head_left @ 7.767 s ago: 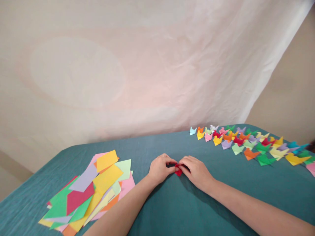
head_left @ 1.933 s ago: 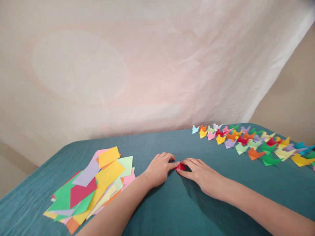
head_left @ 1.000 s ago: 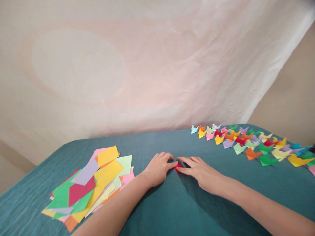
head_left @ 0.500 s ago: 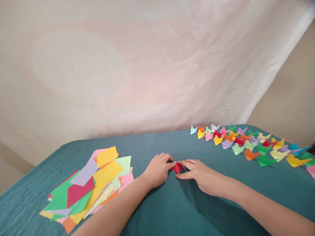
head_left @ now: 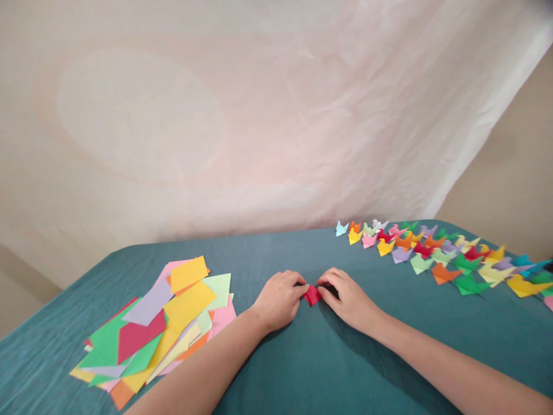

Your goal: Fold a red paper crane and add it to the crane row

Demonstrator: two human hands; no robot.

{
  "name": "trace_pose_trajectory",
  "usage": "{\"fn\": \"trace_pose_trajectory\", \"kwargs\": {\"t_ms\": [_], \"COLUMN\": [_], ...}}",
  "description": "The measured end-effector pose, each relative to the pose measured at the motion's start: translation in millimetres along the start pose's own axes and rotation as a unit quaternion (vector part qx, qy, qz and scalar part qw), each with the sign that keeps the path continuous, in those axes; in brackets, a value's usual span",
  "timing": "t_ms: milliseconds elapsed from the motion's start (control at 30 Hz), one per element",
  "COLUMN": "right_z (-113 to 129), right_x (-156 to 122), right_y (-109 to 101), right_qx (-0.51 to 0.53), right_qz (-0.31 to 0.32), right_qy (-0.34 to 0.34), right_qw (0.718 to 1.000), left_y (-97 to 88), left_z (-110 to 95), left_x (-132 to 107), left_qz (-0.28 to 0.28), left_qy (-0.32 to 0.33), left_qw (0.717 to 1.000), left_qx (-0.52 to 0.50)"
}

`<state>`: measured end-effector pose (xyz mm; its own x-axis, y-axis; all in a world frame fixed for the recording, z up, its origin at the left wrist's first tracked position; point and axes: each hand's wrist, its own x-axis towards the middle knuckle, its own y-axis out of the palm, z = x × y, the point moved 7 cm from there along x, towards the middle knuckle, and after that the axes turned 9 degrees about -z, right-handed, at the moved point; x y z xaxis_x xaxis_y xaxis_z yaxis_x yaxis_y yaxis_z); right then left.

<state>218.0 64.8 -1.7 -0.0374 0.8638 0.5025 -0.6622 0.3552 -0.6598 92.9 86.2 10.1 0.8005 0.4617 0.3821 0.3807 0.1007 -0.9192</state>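
Note:
A small folded piece of red paper (head_left: pixel 312 295) lies on the teal tablecloth between my two hands. My left hand (head_left: pixel 280 298) has its thumb and fingertips closed on the left corner of the paper. On the opposite side, my right hand (head_left: pixel 348 300) pinches the right corner between thumb and forefinger. The inner side of each pinch is partly hidden by the fingers. The paper looks like a compact pointed shape, its lower tip toward me.
At the left lies a loose pile of coloured paper sheets (head_left: pixel 142 337). Rows of folded paper birds (head_left: pixel 444 274) in many colours stand along the right side of the table. Behind the teal tablecloth (head_left: pixel 276 248) hangs a pale cloth (head_left: pixel 276 115).
My right thumb and forefinger, spread apart before, have come together on the paper's right corner, and the wrist has turned. My left hand has stayed put.

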Motion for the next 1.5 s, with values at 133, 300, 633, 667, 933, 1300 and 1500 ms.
{"fn": "trace_pose_trajectory", "kwargs": {"t_ms": [133, 300, 633, 667, 933, 1300, 1500], "right_z": [0, 3, -1, -1, 5, 18, 13], "right_x": [0, -1, -2, -2, -2, -2, -2], "right_y": [4, 5, 9, 9, 6, 0, -9], "right_qx": [-0.032, -0.071, -0.031, -0.023, 0.039, 0.074, 0.074], "right_qz": [-0.001, -0.008, -0.013, -0.013, -0.007, -0.003, -0.063], "right_qy": [0.01, 0.018, 0.037, 0.039, 0.042, 0.024, 0.026], "right_qw": [0.999, 0.997, 0.999, 0.999, 0.998, 0.997, 0.995], "left_y": [-2.9, -5.2, -1.7, -1.7, 0.8, 2.5, -5.1], "left_z": [-2, -1, 13, 15, 27, 28, 20], "left_x": [0, 1, 1, 1, 1, 2, 2], "left_qz": [-0.014, -0.036, -0.061, -0.064, -0.062, -0.1, -0.115], "left_qy": [-0.008, -0.028, -0.069, -0.075, -0.181, -0.208, -0.169], "left_qw": [1.0, 0.998, 0.984, 0.981, 0.919, 0.865, 0.911], "left_qx": [-0.009, -0.033, -0.153, -0.167, -0.344, -0.446, -0.357]}}
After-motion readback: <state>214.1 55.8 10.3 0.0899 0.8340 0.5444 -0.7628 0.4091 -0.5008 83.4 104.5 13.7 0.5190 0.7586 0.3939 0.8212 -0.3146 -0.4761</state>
